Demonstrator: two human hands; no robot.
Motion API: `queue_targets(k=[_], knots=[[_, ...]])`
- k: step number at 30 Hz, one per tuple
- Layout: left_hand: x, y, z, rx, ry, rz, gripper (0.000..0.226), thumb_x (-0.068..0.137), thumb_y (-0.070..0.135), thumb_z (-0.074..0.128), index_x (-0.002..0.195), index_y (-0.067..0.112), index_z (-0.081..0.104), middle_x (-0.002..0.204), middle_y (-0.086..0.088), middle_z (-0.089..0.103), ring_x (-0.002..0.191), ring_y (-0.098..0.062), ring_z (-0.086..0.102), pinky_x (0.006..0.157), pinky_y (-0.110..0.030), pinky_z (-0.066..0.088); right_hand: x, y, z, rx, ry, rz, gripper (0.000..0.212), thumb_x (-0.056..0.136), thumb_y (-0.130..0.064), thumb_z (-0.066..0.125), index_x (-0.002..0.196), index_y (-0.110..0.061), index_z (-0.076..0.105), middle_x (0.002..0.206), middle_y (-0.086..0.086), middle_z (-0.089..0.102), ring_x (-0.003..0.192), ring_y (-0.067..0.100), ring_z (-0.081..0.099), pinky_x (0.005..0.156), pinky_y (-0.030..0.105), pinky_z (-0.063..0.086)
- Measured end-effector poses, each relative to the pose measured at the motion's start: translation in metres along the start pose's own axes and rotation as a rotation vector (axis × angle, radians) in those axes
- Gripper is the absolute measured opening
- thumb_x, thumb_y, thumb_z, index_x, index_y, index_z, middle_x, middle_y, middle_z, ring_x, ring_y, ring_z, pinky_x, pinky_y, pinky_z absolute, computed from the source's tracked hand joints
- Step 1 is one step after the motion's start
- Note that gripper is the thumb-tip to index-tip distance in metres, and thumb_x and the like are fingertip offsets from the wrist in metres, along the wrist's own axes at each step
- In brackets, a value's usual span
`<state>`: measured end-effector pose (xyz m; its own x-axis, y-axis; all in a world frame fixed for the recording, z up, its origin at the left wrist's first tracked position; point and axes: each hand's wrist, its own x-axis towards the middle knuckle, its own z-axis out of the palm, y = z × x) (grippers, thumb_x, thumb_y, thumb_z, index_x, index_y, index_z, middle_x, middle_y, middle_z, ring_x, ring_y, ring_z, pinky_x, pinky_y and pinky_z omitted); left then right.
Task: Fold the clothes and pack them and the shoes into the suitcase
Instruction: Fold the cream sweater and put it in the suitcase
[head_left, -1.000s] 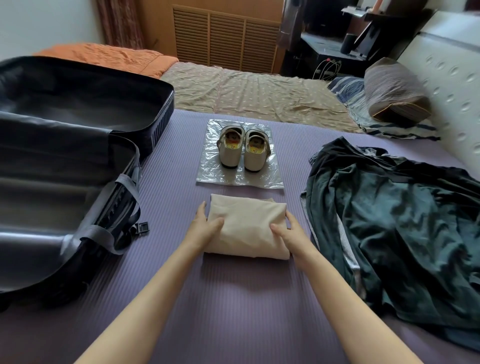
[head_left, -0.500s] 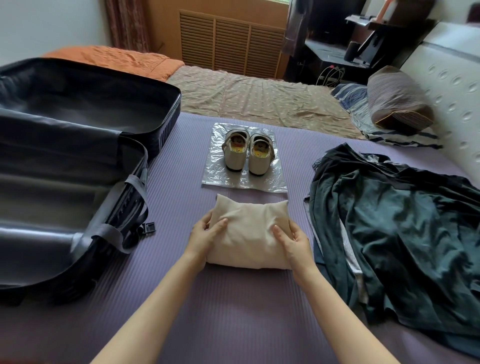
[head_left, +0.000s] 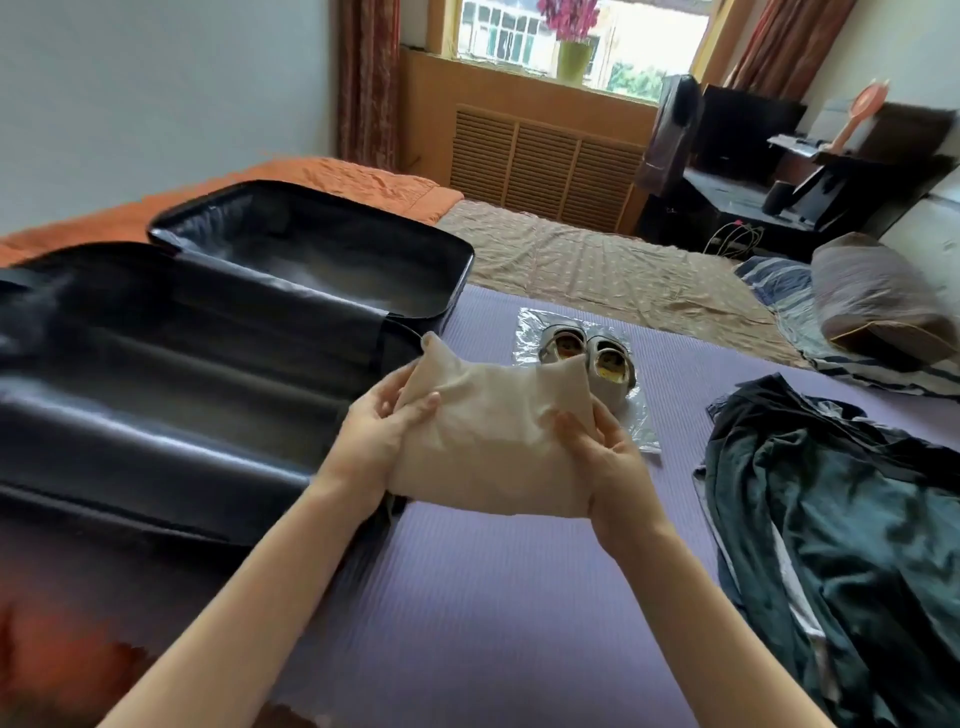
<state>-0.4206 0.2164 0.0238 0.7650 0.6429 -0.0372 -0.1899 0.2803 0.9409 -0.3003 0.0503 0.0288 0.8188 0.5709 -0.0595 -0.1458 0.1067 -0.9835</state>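
A folded beige garment (head_left: 493, 441) hangs in the air above the purple mat, near the suitcase's right edge. My left hand (head_left: 379, 436) grips its left side and my right hand (head_left: 602, 457) grips its right side. The open black suitcase (head_left: 182, 374) lies on the left, both halves showing dark lining. A pair of pale shoes (head_left: 587, 358) stands on a clear plastic sheet (head_left: 641, 431) just beyond the garment, partly hidden by it. A heap of dark green clothes (head_left: 841, 519) lies unfolded on the right.
The purple mat (head_left: 519, 613) covers the near bed. Beyond it are a tan sheet (head_left: 597, 265) and an orange blanket (head_left: 337, 182). A brown pillow (head_left: 872, 291) rests at the right by the headboard. A desk with dark items stands at the back right.
Both hands have lifted the folded beige garment off the mat and carried it left toward the suitcase. The camera view has tilted up, showing the window.
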Motion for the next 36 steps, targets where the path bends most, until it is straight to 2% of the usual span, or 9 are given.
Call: queue_targets(k=[4, 7, 12, 15, 20, 23, 27, 31, 36], knots=[[0.015, 0.066, -0.066, 0.069, 0.079, 0.107, 0.026, 0.089, 0.008, 0.060, 0.108, 0.025, 0.061, 0.091, 0.004, 0.071, 0.075, -0.006, 0.069, 0.064, -0.018, 0.054, 0.017, -0.024, 0.088, 0.025, -0.087, -0.038, 0.021, 0.088, -0.015, 0.063, 0.107, -0.024, 0.066, 0.100, 0.001, 0.070, 0.086, 0.021, 0.064, 0.084, 0.047, 0.052], [0.041, 0.102, -0.126, 0.119, 0.180, 0.146, 0.024, 0.090, 0.008, 0.059, 0.110, 0.020, 0.059, 0.093, 0.002, 0.068, 0.071, -0.005, 0.068, 0.063, -0.017, 0.053, 0.046, -0.024, 0.165, 0.036, -0.102, -0.047, 0.021, 0.090, -0.011, 0.061, 0.105, -0.025, 0.065, 0.094, -0.003, 0.069, 0.082, 0.018, 0.062, 0.085, 0.046, 0.052], [0.100, 0.132, -0.221, 0.274, 0.321, 0.182, 0.034, 0.088, 0.012, 0.062, 0.122, 0.013, 0.058, 0.113, -0.009, 0.065, 0.090, -0.018, 0.063, 0.070, -0.024, 0.050, 0.101, 0.004, 0.277, 0.047, -0.103, -0.064, 0.039, 0.091, -0.003, 0.052, 0.126, -0.020, 0.060, 0.112, 0.003, 0.067, 0.099, 0.022, 0.064, 0.088, 0.036, 0.053], [0.136, 0.147, -0.271, 0.354, 0.363, 0.205, 0.042, 0.087, 0.010, 0.062, 0.128, 0.010, 0.055, 0.120, -0.010, 0.062, 0.101, -0.020, 0.060, 0.075, -0.022, 0.048, 0.127, 0.022, 0.331, 0.079, -0.086, -0.048, 0.040, 0.094, -0.005, 0.050, 0.131, -0.019, 0.056, 0.117, 0.003, 0.066, 0.096, 0.015, 0.064, 0.082, 0.027, 0.054], [0.169, 0.145, -0.337, 0.511, 0.476, 0.204, 0.041, 0.089, 0.005, 0.060, 0.129, 0.007, 0.053, 0.117, -0.006, 0.058, 0.106, -0.016, 0.053, 0.083, -0.019, 0.042, 0.158, 0.069, 0.403, 0.076, -0.059, -0.002, 0.049, 0.091, 0.003, 0.041, 0.131, -0.020, 0.056, 0.119, -0.001, 0.064, 0.108, 0.018, 0.060, 0.096, 0.032, 0.049], [0.178, 0.111, -0.378, 0.649, 0.587, 0.126, 0.039, 0.087, 0.005, 0.062, 0.126, 0.005, 0.056, 0.124, -0.013, 0.059, 0.115, -0.025, 0.054, 0.088, -0.024, 0.038, 0.167, 0.118, 0.428, -0.024, -0.062, 0.061, 0.052, 0.088, 0.006, 0.040, 0.130, -0.021, 0.057, 0.119, -0.003, 0.064, 0.111, 0.017, 0.059, 0.102, 0.033, 0.046], [0.179, 0.075, -0.414, 0.738, 0.653, -0.031, 0.047, 0.084, 0.011, 0.068, 0.129, 0.007, 0.054, 0.128, -0.015, 0.057, 0.117, -0.029, 0.053, 0.092, -0.032, 0.040, 0.169, 0.166, 0.439, -0.218, -0.027, 0.090, 0.042, 0.089, -0.010, 0.053, 0.130, -0.018, 0.057, 0.120, 0.008, 0.061, 0.105, 0.018, 0.060, 0.101, 0.034, 0.044], [0.182, 0.073, -0.421, 0.723, 0.655, -0.016, 0.050, 0.082, 0.008, 0.071, 0.129, 0.006, 0.054, 0.125, -0.018, 0.058, 0.114, -0.029, 0.055, 0.094, -0.032, 0.041, 0.166, 0.177, 0.438, -0.251, -0.088, 0.150, 0.055, 0.087, -0.021, 0.057, 0.140, -0.020, 0.043, 0.131, 0.009, 0.049, 0.109, 0.024, 0.057, 0.100, 0.043, 0.046], [0.178, 0.071, -0.412, 0.785, 0.698, -0.013, 0.051, 0.084, 0.012, 0.068, 0.132, 0.007, 0.052, 0.131, -0.015, 0.055, 0.119, -0.029, 0.052, 0.100, -0.034, 0.039, 0.157, 0.169, 0.430, -0.303, -0.063, 0.183, 0.056, 0.088, -0.022, 0.056, 0.141, -0.015, 0.039, 0.138, 0.010, 0.037, 0.117, 0.027, 0.048, 0.102, 0.038, 0.041]])
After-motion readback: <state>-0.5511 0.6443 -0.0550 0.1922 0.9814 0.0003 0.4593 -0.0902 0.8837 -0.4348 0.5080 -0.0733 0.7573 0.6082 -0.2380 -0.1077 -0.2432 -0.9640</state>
